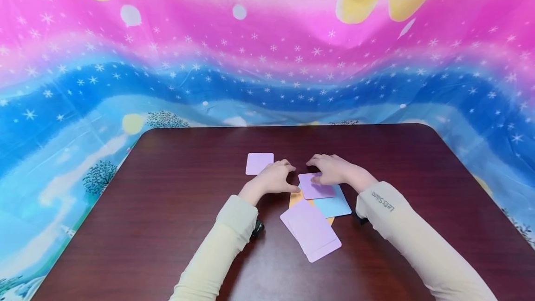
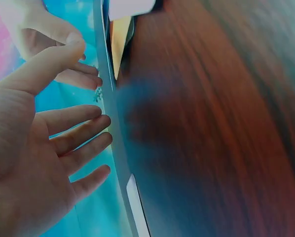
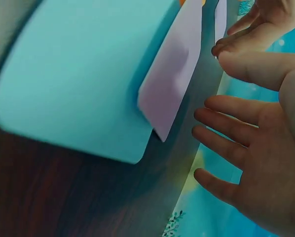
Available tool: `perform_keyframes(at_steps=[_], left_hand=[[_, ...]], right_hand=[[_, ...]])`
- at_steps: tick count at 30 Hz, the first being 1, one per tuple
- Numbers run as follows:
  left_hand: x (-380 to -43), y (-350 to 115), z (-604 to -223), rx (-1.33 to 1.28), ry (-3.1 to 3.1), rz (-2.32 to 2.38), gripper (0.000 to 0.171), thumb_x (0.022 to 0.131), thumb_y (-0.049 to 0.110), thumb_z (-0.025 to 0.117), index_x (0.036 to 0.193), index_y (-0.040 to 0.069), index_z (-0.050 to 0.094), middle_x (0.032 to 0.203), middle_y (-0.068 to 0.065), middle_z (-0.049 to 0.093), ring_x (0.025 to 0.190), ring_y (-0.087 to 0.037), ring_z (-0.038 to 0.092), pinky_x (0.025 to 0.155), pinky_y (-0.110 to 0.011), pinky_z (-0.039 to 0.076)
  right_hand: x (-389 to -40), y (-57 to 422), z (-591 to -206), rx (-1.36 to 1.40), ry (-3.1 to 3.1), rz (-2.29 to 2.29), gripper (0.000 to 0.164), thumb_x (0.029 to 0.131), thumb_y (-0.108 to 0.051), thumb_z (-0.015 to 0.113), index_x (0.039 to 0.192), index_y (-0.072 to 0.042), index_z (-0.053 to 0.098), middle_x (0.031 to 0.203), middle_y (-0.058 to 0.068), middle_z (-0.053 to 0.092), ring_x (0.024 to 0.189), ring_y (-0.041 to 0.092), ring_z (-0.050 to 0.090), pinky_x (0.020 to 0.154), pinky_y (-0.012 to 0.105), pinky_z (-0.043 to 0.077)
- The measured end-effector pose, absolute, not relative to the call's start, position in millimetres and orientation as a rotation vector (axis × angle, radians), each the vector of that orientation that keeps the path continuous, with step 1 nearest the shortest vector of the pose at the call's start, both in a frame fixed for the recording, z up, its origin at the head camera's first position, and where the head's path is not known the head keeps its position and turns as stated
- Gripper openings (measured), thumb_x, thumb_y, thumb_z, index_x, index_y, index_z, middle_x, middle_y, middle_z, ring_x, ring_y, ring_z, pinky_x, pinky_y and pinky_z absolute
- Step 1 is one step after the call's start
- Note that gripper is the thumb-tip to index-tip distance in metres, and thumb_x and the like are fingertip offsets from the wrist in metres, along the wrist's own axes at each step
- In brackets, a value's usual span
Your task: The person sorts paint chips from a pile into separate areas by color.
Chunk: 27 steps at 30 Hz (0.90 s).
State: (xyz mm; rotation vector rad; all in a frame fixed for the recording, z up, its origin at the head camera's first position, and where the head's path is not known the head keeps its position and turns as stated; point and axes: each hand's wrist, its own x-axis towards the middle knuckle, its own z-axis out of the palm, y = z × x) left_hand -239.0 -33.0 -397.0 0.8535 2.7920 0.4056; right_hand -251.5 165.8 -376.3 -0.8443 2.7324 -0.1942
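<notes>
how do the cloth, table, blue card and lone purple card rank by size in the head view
1. Cloth
2. Table
3. Blue card and lone purple card: unsure, both are partly covered

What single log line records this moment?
left hand: empty | right hand: empty, near lilac card | blue card: partly beneath that card

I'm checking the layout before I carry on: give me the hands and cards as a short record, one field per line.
Left hand: fingers loose, holding nothing, near the lone purple card
Right hand: holding nothing, over the middle purple card; contact unclear
Middle purple card: overlaps the blue card
Front purple cards: two, overlapping, nearest the person
Orange card: partly covered by other cards
Table: dark wood
</notes>
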Motion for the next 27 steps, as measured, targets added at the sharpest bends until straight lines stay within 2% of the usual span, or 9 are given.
perform_keyframes(at_steps=[9,13,19,27], left_hand=[[-235.0,-19.0,-397.7,0.889,2.746,0.371,0.075,0.074,0.048,0.067,0.134,0.01,0.045,0.132,-0.004,0.047,0.121,-0.022,0.044,0.099,-0.04,0.034],[-234.5,-15.6,-402.1,0.915,2.74,0.339,0.075,0.073,0.049,0.068,0.133,0.011,0.045,0.13,-0.003,0.048,0.119,-0.021,0.045,0.098,-0.04,0.036],[-233.4,-13.2,-404.4,0.937,2.765,0.301,0.072,0.073,0.046,0.069,0.131,0.011,0.048,0.129,-0.002,0.048,0.117,-0.02,0.045,0.096,-0.039,0.037],[-231.6,-10.2,-402.8,0.924,2.776,0.294,0.071,0.073,0.048,0.069,0.131,0.011,0.049,0.129,-0.004,0.048,0.117,-0.021,0.046,0.096,-0.04,0.037]], right_hand=[[-241.1,184.8,-377.5,-0.842,2.66,-0.235,0.071,0.072,-0.036,0.071,0.129,-0.001,0.047,0.132,0.015,0.046,0.118,0.031,0.046,0.095,0.054,0.034],[-239.2,188.6,-378.5,-0.85,2.632,-0.259,0.079,0.068,-0.035,0.076,0.131,-0.001,0.044,0.134,0.015,0.043,0.118,0.032,0.046,0.094,0.051,0.036],[-237.8,188.2,-382.8,-0.891,2.68,-0.242,0.076,0.066,-0.029,0.078,0.13,-0.002,0.046,0.131,0.013,0.046,0.113,0.029,0.049,0.093,0.052,0.037],[-238.0,185.3,-385.9,-0.925,2.721,-0.2,0.076,0.064,-0.029,0.08,0.128,-0.003,0.048,0.125,0.011,0.05,0.109,0.025,0.051,0.093,0.054,0.034]])
